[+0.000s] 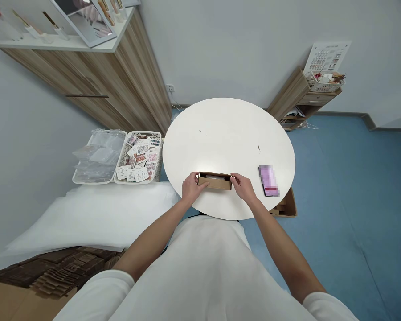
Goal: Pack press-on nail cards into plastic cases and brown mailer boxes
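Note:
A small brown cardboard box rests at the near side of the round white table. Its top is open, and something pale lies inside, too small to name. My left hand grips the box's left end, with the thumb along the front wall. At the opposite end, my right hand pinches the right edge with thumb and fingers. A phone with a lit pinkish screen lies on the table to the right of my right hand.
Left of the table stand a white basket of press-on nail cards and another basket of clear plastic packs. White sheeting and stacked cardboard lie nearer me. A carton sits below the table's right edge.

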Demonstrator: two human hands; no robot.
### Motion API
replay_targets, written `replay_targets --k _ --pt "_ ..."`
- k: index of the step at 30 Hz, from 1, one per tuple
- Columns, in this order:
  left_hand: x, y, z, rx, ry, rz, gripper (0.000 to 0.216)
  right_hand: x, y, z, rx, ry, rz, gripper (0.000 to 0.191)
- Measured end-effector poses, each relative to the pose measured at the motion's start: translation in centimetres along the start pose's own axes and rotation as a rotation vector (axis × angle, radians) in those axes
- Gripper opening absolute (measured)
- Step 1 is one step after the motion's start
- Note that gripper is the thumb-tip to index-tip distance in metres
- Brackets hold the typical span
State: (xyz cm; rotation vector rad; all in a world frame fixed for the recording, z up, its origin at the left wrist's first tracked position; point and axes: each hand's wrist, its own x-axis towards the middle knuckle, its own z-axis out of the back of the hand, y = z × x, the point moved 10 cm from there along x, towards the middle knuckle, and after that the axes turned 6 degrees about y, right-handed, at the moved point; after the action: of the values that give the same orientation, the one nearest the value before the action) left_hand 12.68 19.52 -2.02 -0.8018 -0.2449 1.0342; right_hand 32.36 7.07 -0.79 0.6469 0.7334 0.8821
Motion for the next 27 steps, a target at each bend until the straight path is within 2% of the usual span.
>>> replay_targets --k 8,12,16,22,27 --pt "0.1 -0.4 0.6 0.026 -0.025 0.004 0.039 0.0 0.0 -0.2 -0.053 -0.011 0.043 0.036" --pt "0.2 -0.4 0.5 0.026 0.000 0.001 0.050 -0.1 0.2 -0.3 -0.092 -0.010 0.059 0.036" --pt "0.2 -1.2 0.3 0.049 0.019 -0.090 0.055 -0.1 0.1 -0.4 -0.085 -0.010 0.064 0.035" --pt "0.3 -1.8 0.2 0.057 0.024 -0.185 0.044 0.3 -0.8 -0.7 0.094 0.019 0.055 0.033" --pt "0.9 -1.5 0.0 0.048 0.079 -0.187 0.043 1.0 -1.9 -1.0 0.299 0.152 -0.011 0.033"
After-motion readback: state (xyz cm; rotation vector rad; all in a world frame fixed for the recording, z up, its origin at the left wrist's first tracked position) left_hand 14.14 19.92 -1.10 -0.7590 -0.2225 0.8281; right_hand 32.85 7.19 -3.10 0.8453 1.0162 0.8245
